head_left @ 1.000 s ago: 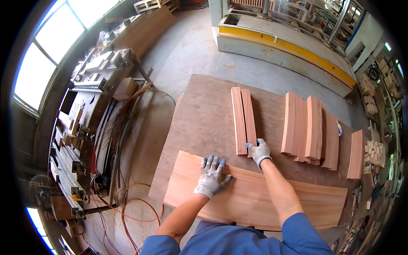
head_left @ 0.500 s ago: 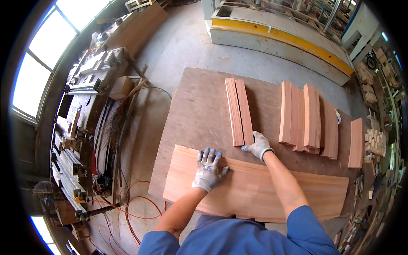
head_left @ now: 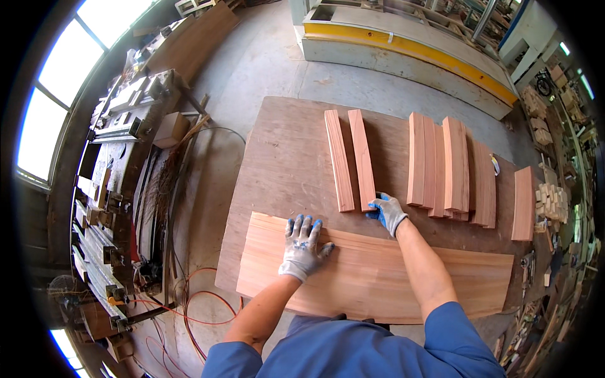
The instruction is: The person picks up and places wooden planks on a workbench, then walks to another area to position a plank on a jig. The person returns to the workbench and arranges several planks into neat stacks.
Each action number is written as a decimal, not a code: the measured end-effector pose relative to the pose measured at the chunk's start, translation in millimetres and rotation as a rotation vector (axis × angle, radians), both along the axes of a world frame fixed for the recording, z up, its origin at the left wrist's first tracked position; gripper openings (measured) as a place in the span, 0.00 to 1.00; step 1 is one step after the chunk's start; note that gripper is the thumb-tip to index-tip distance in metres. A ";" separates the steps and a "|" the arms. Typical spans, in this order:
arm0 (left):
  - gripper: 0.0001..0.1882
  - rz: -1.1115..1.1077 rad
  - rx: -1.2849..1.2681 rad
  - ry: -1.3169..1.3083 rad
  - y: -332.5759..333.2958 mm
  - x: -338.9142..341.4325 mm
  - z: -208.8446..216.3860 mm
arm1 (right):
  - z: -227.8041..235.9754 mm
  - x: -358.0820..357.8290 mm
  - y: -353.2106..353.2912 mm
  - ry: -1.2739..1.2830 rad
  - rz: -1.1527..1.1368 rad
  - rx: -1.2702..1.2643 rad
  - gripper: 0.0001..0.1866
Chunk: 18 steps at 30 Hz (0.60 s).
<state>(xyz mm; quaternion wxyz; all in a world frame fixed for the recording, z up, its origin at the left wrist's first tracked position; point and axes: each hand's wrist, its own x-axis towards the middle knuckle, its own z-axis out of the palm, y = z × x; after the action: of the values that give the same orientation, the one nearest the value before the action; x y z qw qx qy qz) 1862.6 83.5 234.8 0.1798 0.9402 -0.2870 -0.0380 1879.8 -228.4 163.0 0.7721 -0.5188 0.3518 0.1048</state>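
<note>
My left hand [head_left: 302, 251], in a grey glove with blue fingertips, lies flat with fingers spread on a wide, slightly curved wooden panel [head_left: 372, 274] along the table's near side. Beyond the panel, my right hand [head_left: 388, 215], gloved the same way, grips the near end of a narrow wooden strip [head_left: 362, 157]. A second wooden strip [head_left: 340, 165] lies just left of it, with a narrow gap between them. Both strips point away from me on the brown tabletop [head_left: 283, 148].
Several curved wooden pieces [head_left: 455, 165] stand grouped on the table's right, with a single piece [head_left: 523, 203] farther right. A cluttered workbench [head_left: 123, 151] runs along the left. Orange hose [head_left: 208, 320] coils on the floor. A yellow-edged machine [head_left: 409, 43] stands beyond the table.
My right hand has drawn the right-hand strip rightward, away from its neighbour, and its fingers now curl at the strip's end. My left hand stays on the panel. The view has shifted slightly.
</note>
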 end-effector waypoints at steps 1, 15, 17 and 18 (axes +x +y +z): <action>0.39 -0.001 0.002 -0.004 -0.1 -0.1 0.7 | 0.5 0.1 0.1 -0.006 0.002 0.018 0.20; 0.38 -0.002 -0.012 -0.039 -0.1 0.5 1.2 | 91.2 31.1 94.4 0.203 0.720 -1.396 0.34; 0.38 -0.007 -0.007 -0.041 -0.8 0.7 1.9 | 79.3 35.2 100.4 0.237 0.721 -1.359 0.34; 0.38 -0.006 -0.008 -0.040 -0.8 1.0 0.7 | 76.3 37.6 103.5 0.253 0.724 -1.342 0.34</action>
<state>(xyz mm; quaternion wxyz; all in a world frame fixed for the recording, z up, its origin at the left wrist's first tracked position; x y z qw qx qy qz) 1863.6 82.8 235.5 0.1776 0.9392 -0.2934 -0.0186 1917.4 -124.9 239.2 0.1639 -0.9425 0.2339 0.1734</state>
